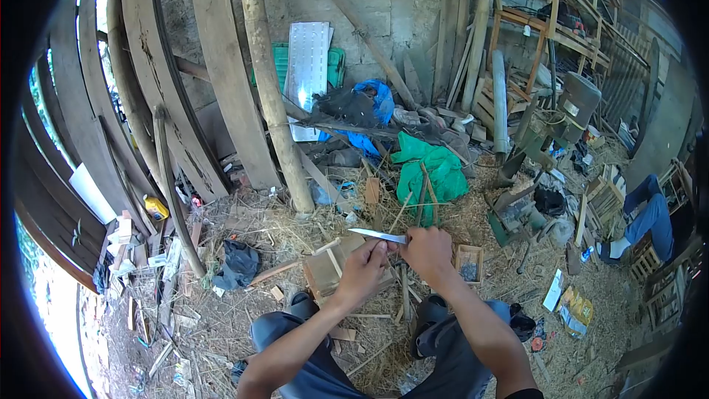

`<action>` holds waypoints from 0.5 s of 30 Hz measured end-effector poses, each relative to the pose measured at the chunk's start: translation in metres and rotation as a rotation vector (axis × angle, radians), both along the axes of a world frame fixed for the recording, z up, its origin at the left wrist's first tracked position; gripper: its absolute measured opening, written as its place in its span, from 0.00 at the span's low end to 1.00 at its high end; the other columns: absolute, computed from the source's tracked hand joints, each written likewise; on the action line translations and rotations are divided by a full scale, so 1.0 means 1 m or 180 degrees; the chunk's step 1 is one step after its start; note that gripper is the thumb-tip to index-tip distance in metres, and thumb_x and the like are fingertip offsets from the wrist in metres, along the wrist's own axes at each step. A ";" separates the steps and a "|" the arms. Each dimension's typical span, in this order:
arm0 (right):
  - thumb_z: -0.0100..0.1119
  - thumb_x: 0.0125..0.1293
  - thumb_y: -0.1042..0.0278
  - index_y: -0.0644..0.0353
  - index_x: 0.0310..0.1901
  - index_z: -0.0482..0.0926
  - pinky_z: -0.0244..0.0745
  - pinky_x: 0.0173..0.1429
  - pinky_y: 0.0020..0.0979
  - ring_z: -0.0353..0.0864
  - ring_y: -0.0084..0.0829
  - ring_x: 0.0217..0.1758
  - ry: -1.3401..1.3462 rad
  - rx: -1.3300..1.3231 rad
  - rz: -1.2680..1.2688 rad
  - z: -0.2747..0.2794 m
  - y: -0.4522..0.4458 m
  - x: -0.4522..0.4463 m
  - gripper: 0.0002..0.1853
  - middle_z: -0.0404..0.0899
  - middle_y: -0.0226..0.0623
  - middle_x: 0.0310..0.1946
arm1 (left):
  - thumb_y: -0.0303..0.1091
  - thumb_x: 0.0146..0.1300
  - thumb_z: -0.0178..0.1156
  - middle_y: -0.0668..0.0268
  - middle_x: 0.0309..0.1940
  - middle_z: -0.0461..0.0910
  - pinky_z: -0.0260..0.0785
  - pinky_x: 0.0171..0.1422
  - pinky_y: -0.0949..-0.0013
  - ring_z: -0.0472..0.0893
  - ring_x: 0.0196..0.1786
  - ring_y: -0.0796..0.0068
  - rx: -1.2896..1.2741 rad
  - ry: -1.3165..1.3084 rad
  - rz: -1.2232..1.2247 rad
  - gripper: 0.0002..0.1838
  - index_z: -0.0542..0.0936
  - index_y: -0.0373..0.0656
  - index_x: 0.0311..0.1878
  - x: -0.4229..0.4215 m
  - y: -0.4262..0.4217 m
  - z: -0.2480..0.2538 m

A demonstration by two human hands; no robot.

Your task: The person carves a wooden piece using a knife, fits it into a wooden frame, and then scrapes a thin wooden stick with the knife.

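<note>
A knife (375,235) with a bright blade points left, its handle wrapped in the closed fingers of my right hand (430,251). Just below the blade, my left hand (362,272) is closed, thumb against fingers, close to my right fist. Whatever it grips is too small or hidden to name. Beneath my hands, between my feet, lies a wooden block (320,275) with thin strips of wood around it. A small wooden box (468,263) with grey bits inside stands right of my right hand.
Straw and wood scraps cover the ground. A green plastic sheet (432,177) lies ahead, near a leaning pole (269,96). A black bag (237,264) sits at left. At right are a metal machine (517,210) and another person's leg (650,214).
</note>
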State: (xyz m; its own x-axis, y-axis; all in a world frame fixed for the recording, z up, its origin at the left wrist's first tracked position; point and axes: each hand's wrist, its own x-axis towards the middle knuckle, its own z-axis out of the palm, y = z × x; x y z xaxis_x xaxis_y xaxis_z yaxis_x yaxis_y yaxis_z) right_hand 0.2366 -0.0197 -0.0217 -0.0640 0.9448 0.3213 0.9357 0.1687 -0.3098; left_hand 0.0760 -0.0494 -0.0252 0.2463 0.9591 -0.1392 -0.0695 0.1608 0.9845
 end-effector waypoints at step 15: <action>0.61 0.51 0.63 0.57 0.27 0.84 0.78 0.36 0.44 0.83 0.48 0.28 0.0142 0.0079 0.0002 0.000 -0.003 0.002 0.07 0.81 0.48 0.21 | 0.37 0.73 0.47 0.71 0.19 0.67 0.58 0.29 0.74 0.64 0.24 0.83 0.0800 0.0518 0.0222 0.13 0.77 0.38 0.44 0.002 0.001 -0.014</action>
State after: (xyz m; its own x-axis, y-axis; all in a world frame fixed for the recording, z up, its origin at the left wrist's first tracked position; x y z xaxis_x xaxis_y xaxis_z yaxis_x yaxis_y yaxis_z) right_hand 0.2385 -0.0225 -0.0220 -0.0496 0.9364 0.3473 0.9210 0.1774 -0.3468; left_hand 0.0780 -0.0489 -0.0387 0.1727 0.9823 0.0722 0.0902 -0.0887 0.9920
